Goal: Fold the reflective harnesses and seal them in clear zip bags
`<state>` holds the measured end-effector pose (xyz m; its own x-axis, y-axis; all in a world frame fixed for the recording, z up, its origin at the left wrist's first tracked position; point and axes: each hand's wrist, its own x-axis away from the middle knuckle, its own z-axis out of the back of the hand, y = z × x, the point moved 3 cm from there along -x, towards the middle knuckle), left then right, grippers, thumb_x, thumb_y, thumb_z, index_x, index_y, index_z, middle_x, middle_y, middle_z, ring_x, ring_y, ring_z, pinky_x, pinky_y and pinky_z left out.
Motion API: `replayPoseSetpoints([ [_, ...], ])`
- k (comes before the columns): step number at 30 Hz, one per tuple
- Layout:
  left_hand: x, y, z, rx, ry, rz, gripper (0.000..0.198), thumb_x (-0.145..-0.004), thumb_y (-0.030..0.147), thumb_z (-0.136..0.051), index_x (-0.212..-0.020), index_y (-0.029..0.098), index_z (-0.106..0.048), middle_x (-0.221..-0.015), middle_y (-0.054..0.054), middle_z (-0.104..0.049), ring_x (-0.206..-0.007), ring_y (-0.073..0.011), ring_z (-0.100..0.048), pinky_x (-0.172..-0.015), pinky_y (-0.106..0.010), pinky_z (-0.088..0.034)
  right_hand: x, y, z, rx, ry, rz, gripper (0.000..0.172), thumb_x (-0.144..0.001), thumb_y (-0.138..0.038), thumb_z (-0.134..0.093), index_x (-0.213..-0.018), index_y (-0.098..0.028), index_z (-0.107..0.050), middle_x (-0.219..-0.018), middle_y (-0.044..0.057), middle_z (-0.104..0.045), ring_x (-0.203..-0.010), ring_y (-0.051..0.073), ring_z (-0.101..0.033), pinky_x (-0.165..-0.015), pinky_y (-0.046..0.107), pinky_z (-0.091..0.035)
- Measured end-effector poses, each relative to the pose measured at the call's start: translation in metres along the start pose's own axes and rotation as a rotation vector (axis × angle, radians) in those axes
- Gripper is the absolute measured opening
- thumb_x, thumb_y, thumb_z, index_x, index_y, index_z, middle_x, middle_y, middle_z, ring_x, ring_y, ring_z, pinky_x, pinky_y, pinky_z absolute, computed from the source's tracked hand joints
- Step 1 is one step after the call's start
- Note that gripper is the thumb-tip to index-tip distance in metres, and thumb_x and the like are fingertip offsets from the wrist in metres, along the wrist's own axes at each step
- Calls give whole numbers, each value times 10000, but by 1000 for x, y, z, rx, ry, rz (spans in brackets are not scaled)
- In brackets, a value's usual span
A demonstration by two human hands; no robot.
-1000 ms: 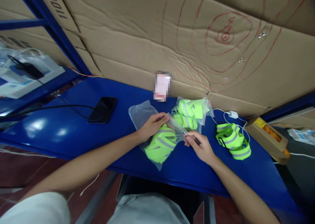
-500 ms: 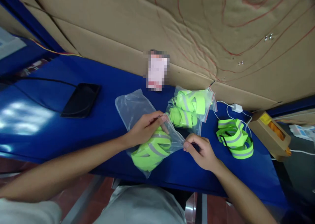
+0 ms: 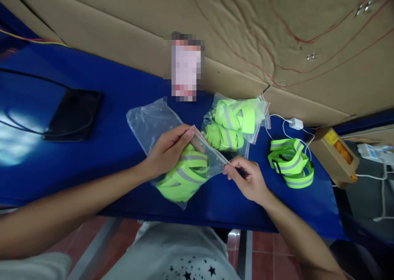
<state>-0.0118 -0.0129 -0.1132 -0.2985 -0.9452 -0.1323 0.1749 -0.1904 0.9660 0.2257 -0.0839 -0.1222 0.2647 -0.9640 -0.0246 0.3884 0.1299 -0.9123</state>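
Note:
A clear zip bag (image 3: 197, 165) with a neon-yellow reflective strap (image 3: 183, 177) inside lies on the blue table (image 3: 117, 120). My left hand (image 3: 168, 150) pinches the bag's top edge at its left end. My right hand (image 3: 248, 179) pinches the same edge at its right corner. Both hands are closed on the bag's mouth. Under the left hand lies an empty clear bag (image 3: 147, 122).
Two filled bags of straps (image 3: 234, 122) lie behind the held one. A loose strap (image 3: 291, 163) lies to the right, by a white charger (image 3: 295, 123) and a cardboard box (image 3: 335, 157). A black phone (image 3: 74, 113) rests at left. Cardboard sheets (image 3: 277, 33) line the back.
The view has tilted down and shifted, so the table items sit higher and further left. Both hands keep their pinch on the bag's mouth, the right hand now at the corner.

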Motion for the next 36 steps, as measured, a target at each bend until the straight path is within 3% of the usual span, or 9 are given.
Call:
replayPoseSetpoints([
  [5,0,2,-6,42,-40,-8,380,-1056,404,-458,-861,224,-729,-802,-31,-735,-858,-211,-685,-954,-345,-531,-4,-1,-1,33,-51,-17,258,-1002,-393,-600,-833,-203,-644,-693,-2,-665,-617,118,-616,-587,239,-470],
  [14,9,3,-10,49,-97,-30,395,-1077,413,-432,-959,190,-736,-904,-48,-749,-866,-192,-696,-864,-302,-555,-2,-2,-6,-2,-20,7,198,-973,-312,-613,-817,-210,-543,-667,-40,-543,-583,94,-495,-565,229,-399],
  [28,19,3,-19,47,-153,-90,335,-1090,344,-426,-1010,163,-696,-891,-28,-742,-831,-137,-691,-809,-222,-522,-1,-3,-12,-95,-89,26,155,-981,-275,-591,-851,-211,-536,-689,-44,-520,-589,90,-477,-557,225,-374],
  [36,24,0,-23,12,-206,-60,362,-1094,366,-405,-1017,148,-683,-922,-32,-730,-858,-147,-678,-790,-240,-495,-1,-2,-15,-45,-101,29,141,-953,-197,-588,-830,-208,-520,-685,-54,-483,-587,83,-438,-557,220,-358],
])
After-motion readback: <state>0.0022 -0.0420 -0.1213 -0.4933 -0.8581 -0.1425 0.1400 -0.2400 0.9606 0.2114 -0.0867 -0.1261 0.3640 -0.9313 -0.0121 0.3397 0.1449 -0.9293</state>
